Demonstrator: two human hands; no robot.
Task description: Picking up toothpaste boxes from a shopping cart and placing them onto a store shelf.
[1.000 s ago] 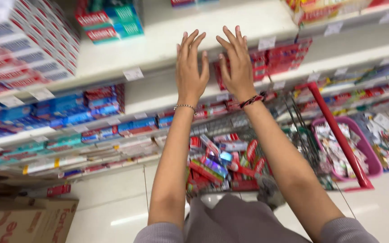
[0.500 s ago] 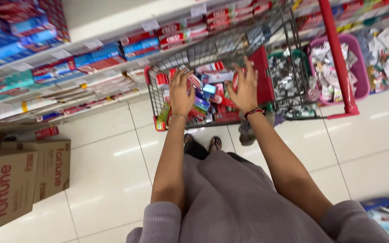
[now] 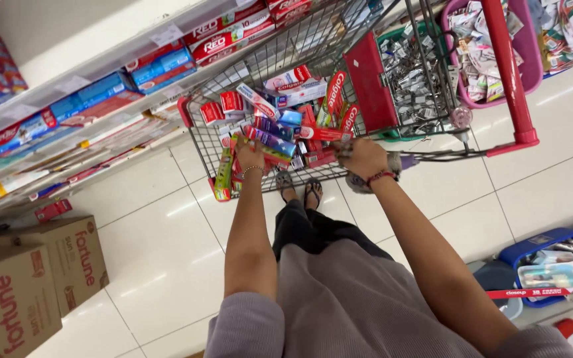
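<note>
Reaching down into the red wire shopping cart [image 3: 197, 136], both hands meet the heap of toothpaste boxes [image 3: 286, 122] piled in its near end. The left hand [image 3: 248, 151] lies at the near-left corner, its fingers curled onto a red box, though whether they truly pinch it I cannot tell. The right hand [image 3: 361, 156] sits to the right at the near rim, fingers bent down among the boxes, their grip hidden. A green box [image 3: 223, 176] stands on end against the cart's near-left wall, just beside the left hand. To handle this well, I judge each hand should close along a box's long sides, taking one from the top of the heap so the loose ones beneath do not slide. Shelves [image 3: 101, 73] of similar boxes run along the left, cardboard cartons [image 3: 34, 278] stand on the tiled floor [image 3: 160, 238].
</note>
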